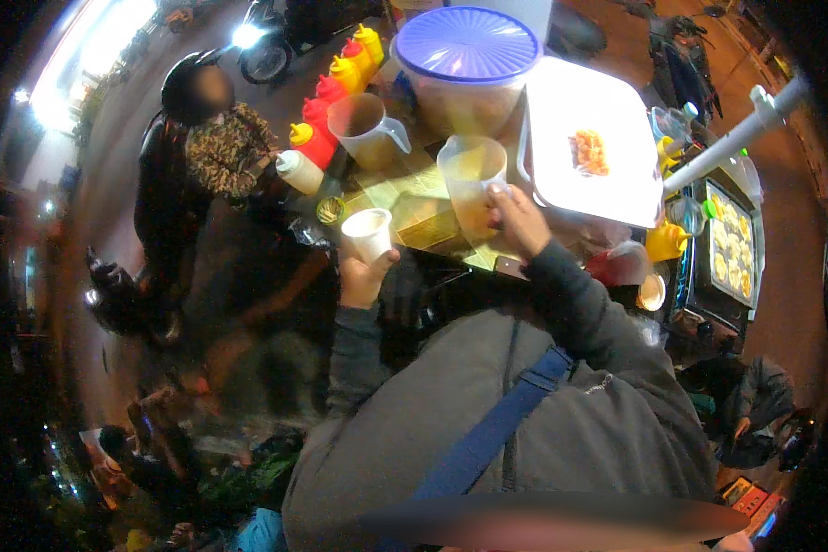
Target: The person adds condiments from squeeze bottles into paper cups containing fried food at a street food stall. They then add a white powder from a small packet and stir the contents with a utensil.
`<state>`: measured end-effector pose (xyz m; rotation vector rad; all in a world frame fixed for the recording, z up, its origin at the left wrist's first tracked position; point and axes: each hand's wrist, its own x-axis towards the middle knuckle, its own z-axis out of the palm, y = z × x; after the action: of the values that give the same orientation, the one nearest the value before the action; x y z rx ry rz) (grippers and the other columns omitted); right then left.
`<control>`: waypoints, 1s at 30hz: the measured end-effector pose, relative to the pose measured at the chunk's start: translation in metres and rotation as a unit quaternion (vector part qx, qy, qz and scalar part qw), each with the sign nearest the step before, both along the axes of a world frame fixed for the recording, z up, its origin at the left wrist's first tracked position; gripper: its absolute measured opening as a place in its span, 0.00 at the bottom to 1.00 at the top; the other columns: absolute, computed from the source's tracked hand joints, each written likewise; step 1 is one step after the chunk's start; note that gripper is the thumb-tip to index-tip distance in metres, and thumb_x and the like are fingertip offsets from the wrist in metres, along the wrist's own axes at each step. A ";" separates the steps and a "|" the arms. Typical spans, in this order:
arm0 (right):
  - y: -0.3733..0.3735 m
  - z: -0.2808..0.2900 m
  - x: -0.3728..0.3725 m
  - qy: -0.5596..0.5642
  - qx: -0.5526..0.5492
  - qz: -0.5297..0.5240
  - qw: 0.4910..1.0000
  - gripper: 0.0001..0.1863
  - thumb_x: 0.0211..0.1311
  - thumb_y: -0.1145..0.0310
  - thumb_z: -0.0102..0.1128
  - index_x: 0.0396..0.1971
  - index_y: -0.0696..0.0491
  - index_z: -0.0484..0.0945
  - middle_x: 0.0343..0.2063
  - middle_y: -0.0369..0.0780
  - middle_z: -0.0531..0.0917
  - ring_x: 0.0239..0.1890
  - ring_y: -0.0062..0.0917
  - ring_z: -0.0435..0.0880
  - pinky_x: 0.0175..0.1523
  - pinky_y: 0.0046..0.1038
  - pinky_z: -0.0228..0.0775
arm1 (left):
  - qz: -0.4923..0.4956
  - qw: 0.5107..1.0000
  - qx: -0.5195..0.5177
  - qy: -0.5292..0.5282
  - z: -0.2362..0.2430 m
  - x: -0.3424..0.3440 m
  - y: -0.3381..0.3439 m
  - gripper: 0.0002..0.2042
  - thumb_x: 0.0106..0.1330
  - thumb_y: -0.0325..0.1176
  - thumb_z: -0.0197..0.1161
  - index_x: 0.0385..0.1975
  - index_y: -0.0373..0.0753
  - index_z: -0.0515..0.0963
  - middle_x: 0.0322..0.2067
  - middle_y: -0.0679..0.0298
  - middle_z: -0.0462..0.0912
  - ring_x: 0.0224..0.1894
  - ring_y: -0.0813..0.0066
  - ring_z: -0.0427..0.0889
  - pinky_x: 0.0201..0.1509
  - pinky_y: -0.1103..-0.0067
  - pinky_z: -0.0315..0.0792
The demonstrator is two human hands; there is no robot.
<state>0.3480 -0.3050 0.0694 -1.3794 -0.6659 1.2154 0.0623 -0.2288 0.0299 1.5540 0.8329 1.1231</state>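
My left hand (362, 280) is closed around a white cup (369, 235), held at the near left edge of the stall counter. What the cup holds, if anything, I cannot make out. My right hand (521, 219) grips the handle of a clear plastic measuring jug (470, 179), which looks cloudy and pale inside. A second clear jug (359, 129) stands farther left, its handle to the right. Behind the jugs sits a large clear tub with a purple ribbed lid (469, 44).
Red, yellow and white squeeze bottles (318, 118) line the counter's left edge. A white tray (607, 101) with orange food (590, 153) lies to the right, near a yellow squeeze bottle (667, 242) and a griddle pan (733, 241) of round food. A person (225, 152) sits on a motorbike at left.
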 end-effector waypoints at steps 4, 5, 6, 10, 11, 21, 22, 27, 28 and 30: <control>-0.013 0.074 0.030 -0.163 -0.001 0.076 0.984 0.25 0.67 0.44 0.58 0.44 0.55 0.79 0.31 0.34 0.81 0.31 0.18 0.76 0.32 0.25 0.71 | -0.041 0.988 0.050 0.138 -0.004 0.008 0.013 0.36 0.52 0.40 0.79 0.60 0.37 0.68 0.53 0.59 0.79 0.56 0.66 0.77 0.60 0.70 0.72; -0.011 0.094 0.030 -0.209 0.038 0.064 0.975 0.25 0.66 0.46 0.61 0.43 0.55 0.80 0.32 0.36 0.83 0.32 0.20 0.79 0.35 0.26 0.73 | -0.041 0.982 0.078 0.168 -0.001 0.014 0.016 0.36 0.51 0.39 0.79 0.59 0.36 0.69 0.53 0.58 0.79 0.55 0.65 0.78 0.59 0.70 0.72; -0.008 0.114 0.030 -0.248 0.097 0.054 0.962 0.24 0.64 0.47 0.63 0.43 0.55 0.81 0.33 0.38 0.85 0.33 0.22 0.82 0.38 0.28 0.75 | -0.042 0.973 0.118 0.192 0.002 0.021 0.020 0.35 0.51 0.38 0.79 0.58 0.36 0.69 0.52 0.57 0.79 0.54 0.64 0.78 0.59 0.70 0.73; 0.008 0.176 0.027 -0.553 0.193 0.095 0.805 0.16 0.62 0.57 0.65 0.37 0.56 0.82 0.31 0.44 0.86 0.32 0.32 0.86 0.39 0.31 0.76 | -0.183 0.977 0.063 0.089 0.020 0.063 0.039 0.35 0.50 0.36 0.80 0.57 0.36 0.69 0.51 0.56 0.79 0.53 0.61 0.79 0.58 0.68 0.74; 0.014 0.185 0.026 -0.604 0.189 0.112 0.766 0.15 0.61 0.57 0.65 0.38 0.54 0.83 0.31 0.44 0.86 0.31 0.34 0.86 0.39 0.32 0.76 | -0.180 0.973 0.096 0.106 0.025 0.072 0.040 0.33 0.50 0.35 0.79 0.55 0.36 0.70 0.49 0.54 0.80 0.52 0.59 0.80 0.56 0.68 0.74; 0.068 0.185 0.017 -0.773 0.217 0.228 0.551 0.15 0.57 0.50 0.62 0.28 0.48 0.82 0.20 0.45 0.81 0.26 0.43 0.84 0.34 0.44 0.76 | -0.278 0.960 0.001 0.043 0.036 0.146 0.045 0.34 0.48 0.31 0.80 0.55 0.35 0.70 0.48 0.56 0.80 0.52 0.65 0.80 0.56 0.72 0.74; 0.069 0.184 0.017 -0.778 0.205 0.236 0.545 0.15 0.57 0.51 0.63 0.27 0.48 0.82 0.20 0.45 0.81 0.26 0.43 0.84 0.33 0.44 0.76 | -0.289 0.956 -0.034 0.033 0.033 0.150 0.047 0.34 0.47 0.31 0.80 0.56 0.35 0.70 0.48 0.56 0.80 0.52 0.65 0.80 0.56 0.72 0.73; 0.074 0.179 0.018 -0.788 0.195 0.247 0.529 0.15 0.55 0.51 0.65 0.28 0.47 0.82 0.20 0.44 0.82 0.27 0.43 0.84 0.33 0.42 0.77 | -0.265 0.963 0.036 0.041 0.016 0.165 0.060 0.34 0.47 0.29 0.80 0.54 0.34 0.70 0.47 0.57 0.80 0.52 0.66 0.79 0.58 0.73 0.73; 0.075 0.179 0.017 -0.794 0.187 0.251 0.521 0.15 0.54 0.50 0.65 0.28 0.47 0.82 0.21 0.44 0.82 0.27 0.43 0.84 0.33 0.42 0.77 | -0.273 0.961 0.021 0.045 0.014 0.167 0.062 0.33 0.46 0.29 0.80 0.53 0.34 0.70 0.47 0.57 0.80 0.52 0.66 0.79 0.58 0.73 0.72; 0.077 0.178 0.015 -0.799 0.188 0.258 0.510 0.15 0.54 0.50 0.66 0.28 0.48 0.83 0.22 0.44 0.83 0.28 0.42 0.85 0.34 0.42 0.78 | -0.271 0.962 0.023 0.039 0.011 0.170 0.064 0.31 0.47 0.29 0.80 0.51 0.34 0.70 0.47 0.56 0.79 0.50 0.68 0.80 0.55 0.74 0.74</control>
<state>0.3627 -0.2277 0.2476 -1.6345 -2.5752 -0.3485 0.2324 -0.1650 0.0412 1.7326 0.3879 0.6869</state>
